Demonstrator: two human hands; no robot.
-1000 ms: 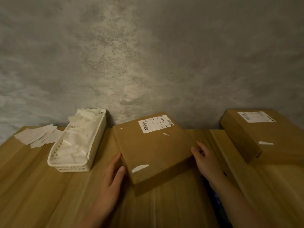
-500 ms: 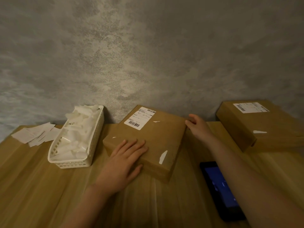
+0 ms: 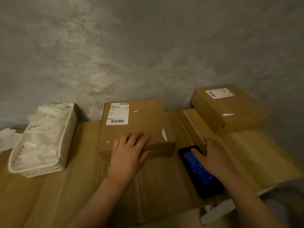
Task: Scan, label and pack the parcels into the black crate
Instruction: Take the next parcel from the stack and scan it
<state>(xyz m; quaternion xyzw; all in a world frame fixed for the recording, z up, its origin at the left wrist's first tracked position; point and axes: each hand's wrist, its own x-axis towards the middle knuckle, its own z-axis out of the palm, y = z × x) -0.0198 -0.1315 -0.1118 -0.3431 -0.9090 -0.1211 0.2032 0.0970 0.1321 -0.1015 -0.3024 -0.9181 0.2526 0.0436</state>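
A flat brown cardboard parcel (image 3: 144, 122) with a white barcode label at its far left lies square on the wooden table against the wall. My left hand (image 3: 130, 155) rests flat on its near edge, fingers spread, gripping nothing. My right hand (image 3: 212, 157) lies over a black handheld device with a lit blue screen (image 3: 202, 176) to the right of the parcel, fingers on its far end; whether it grips the device I cannot tell. A second labelled brown parcel (image 3: 230, 109) sits at the far right by the wall. The black crate is not in view.
A white perforated basket (image 3: 67, 139) filled with white paper slips stands at the left. Loose white papers (image 3: 6, 137) lie beyond it at the left edge. A grey wall rises right behind the table. A white object (image 3: 217, 211) shows at the table's near right edge.
The parcel has been turned until square to the wall, label now at far left. My left hand moved from its side onto its top; my right hand left its corner and came down onto the device.
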